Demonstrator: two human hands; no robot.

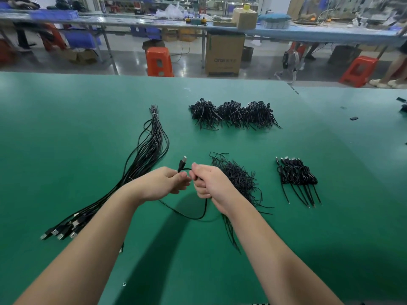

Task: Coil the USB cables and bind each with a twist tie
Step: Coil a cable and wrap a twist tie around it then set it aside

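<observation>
Both hands are up over the green felt-topped table (66,128), working one thin black USB cable (191,214). The left hand (163,183) pinches it just below the silver plug (184,160), which sticks upward between the hands. The right hand (211,183) has its fingers curled around the cable, and the rest droops in a loop under both wrists onto the table.

Count-wise: one long bundle of uncoiled black cables (145,155) on the left, three heaps of coiled black cables (231,114) at the back, one loose pile of black twist ties (240,179) right behind the right hand, and one neat row of bound coils (296,175) further right; can't count those exactly.
</observation>
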